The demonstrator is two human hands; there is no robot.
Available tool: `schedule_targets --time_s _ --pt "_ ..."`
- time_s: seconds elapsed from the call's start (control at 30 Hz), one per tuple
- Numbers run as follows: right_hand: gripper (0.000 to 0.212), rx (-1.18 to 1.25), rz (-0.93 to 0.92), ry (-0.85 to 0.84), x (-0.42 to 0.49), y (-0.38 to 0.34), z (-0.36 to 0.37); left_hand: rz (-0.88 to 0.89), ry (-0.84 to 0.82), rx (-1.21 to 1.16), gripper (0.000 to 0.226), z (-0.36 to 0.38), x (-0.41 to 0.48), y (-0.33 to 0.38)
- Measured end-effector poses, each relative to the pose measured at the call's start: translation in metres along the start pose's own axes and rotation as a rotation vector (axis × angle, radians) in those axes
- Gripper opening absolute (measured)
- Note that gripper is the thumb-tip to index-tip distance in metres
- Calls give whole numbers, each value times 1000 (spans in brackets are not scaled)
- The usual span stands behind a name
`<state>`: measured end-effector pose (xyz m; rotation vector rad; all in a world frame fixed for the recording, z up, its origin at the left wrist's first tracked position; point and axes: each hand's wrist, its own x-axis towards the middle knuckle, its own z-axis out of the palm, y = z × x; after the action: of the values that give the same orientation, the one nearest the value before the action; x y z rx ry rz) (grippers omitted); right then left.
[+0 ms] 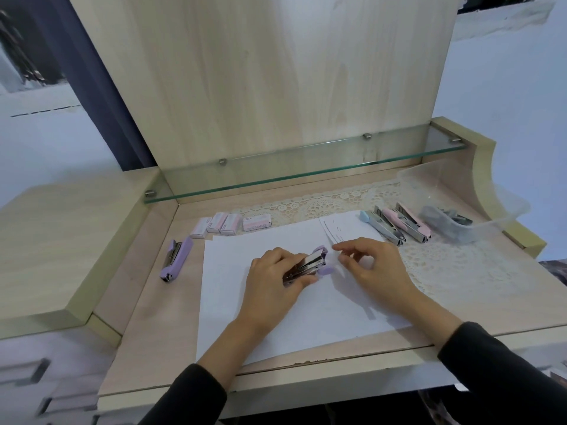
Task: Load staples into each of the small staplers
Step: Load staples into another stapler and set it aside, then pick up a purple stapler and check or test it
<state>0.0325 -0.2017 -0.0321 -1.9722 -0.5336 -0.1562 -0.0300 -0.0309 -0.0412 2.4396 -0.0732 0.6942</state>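
left grip (273, 271) is curled round the open purple stapler (306, 264), fingers over its far side and thumb along the near side, pinning it on the white sheet (276, 320) around the middle of the desk (153, 302). the stapler's long axis runs on a slant: metal nose toward the near left under the palm, purple hinge end toward the far right. its lid looks swung open, so the shiny channel faces up. right grip (371, 265) hovers just beside that hinge end, on its right, with fingertips drawn close to the thumb as if pinching something small. whether a strip of staples is in there i cannot tell; it is too small to make out.

the coming move, as i judge it, turns on this: the channel lies to the left of the right grip, so whatever goes in should be lined up with that slant and laid along it, not across. the right grip is the nearer one for that, while the left only steadies.

staple boxes (228, 226) sit in a row toward the far left of the desk. a second purple stapler (175, 259) lies by the left edge. a blue stapler (380, 223) and pink staplers (412, 223) lie toward the far right, beside a clear tub (491, 207).
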Motion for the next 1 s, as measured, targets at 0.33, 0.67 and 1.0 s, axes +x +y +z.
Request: schedule_targets --time_s 0.33,0.67,1.0 --pt "27 550 71 -357 9 -27 -23 -271 -4 -597 39 -22 -1 40" --pt "15 581 63 -291 10 -35 -25 -320 -16 -712 30 -31 16 50" --pt "30 622 111 -386 8 -40 -47 -232 -31 -725 28 -27 38 69"
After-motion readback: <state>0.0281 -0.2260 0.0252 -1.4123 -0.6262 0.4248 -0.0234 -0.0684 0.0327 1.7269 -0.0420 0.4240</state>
